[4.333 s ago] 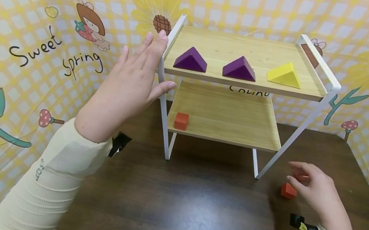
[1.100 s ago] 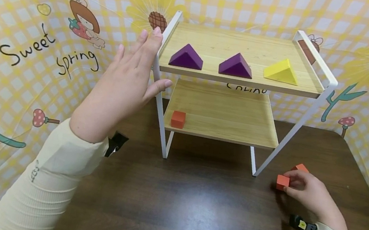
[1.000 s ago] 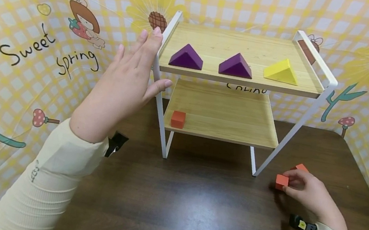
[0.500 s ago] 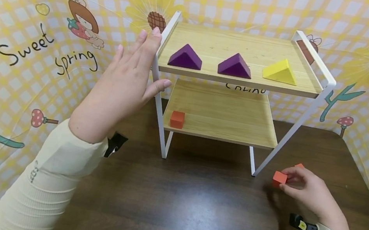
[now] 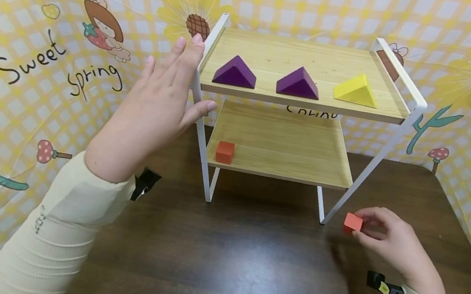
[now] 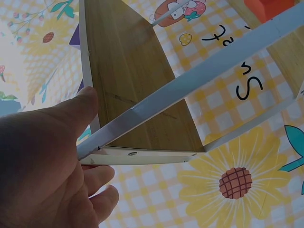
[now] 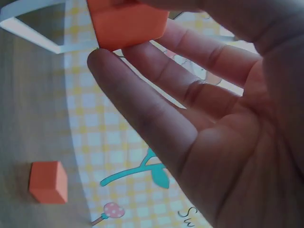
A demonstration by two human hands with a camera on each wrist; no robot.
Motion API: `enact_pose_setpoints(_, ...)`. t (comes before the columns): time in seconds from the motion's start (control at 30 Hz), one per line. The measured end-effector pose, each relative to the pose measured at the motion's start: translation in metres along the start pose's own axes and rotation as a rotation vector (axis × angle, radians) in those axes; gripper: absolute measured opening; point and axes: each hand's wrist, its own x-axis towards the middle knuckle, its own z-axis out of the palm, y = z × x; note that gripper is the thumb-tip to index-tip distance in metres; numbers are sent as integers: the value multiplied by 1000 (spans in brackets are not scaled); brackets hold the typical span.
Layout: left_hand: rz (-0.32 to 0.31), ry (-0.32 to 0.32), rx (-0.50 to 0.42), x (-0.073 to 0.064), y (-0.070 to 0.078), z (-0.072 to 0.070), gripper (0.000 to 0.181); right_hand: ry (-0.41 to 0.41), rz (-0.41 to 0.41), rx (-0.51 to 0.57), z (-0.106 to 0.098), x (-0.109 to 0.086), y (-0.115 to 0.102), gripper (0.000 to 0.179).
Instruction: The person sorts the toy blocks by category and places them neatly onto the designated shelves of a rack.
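Observation:
My right hand (image 5: pixel 406 251) pinches a red cube block (image 5: pixel 352 224) between thumb and fingertips, close to the shelf's right front foot. The right wrist view shows the held block (image 7: pixel 130 23) at the fingertips. Another red block (image 7: pixel 47 183) rests on the table in that view; the right hand hides it from the head camera. My left hand (image 5: pixel 151 105) lies against the left side of the two-tier shelf (image 5: pixel 302 56), fingers extended upward and thumb out by the front post (image 6: pixel 142 111). On the lower board (image 5: pixel 281 143), a red block (image 5: pixel 224 152) sits at the left.
Along the upper board's front edge stand two purple triangular blocks (image 5: pixel 235 72) and a yellow triangular block (image 5: pixel 356 90). White metal legs (image 5: pixel 369 171) carry the shelf on a dark wooden table (image 5: pixel 220 255). Behind it hangs a yellow checked cloth (image 5: pixel 309 6).
My right hand first hovered by the red blocks, then took hold of one and has carried it slightly left and up, toward the shelf. The left hand keeps its place at the shelf.

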Motion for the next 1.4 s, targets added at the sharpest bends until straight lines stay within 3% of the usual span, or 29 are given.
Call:
enact_pose_setpoints(0.27,0,-8,-2,0,0,0,86,56,-62,73,3,-1,-12,37)
enact_pose_setpoints(0.5,11,1,15,0,0,-1,87,58,-109,128,7,1,-20,37)
enact_pose_setpoints(1.0,17,-7,36,0,1,-2,86,175,-275,148,18,8,-33,48)
enact_pose_setpoints(1.4,23,-4,47,0,1,-3,84,256,-331,167,24,12,-39,48)
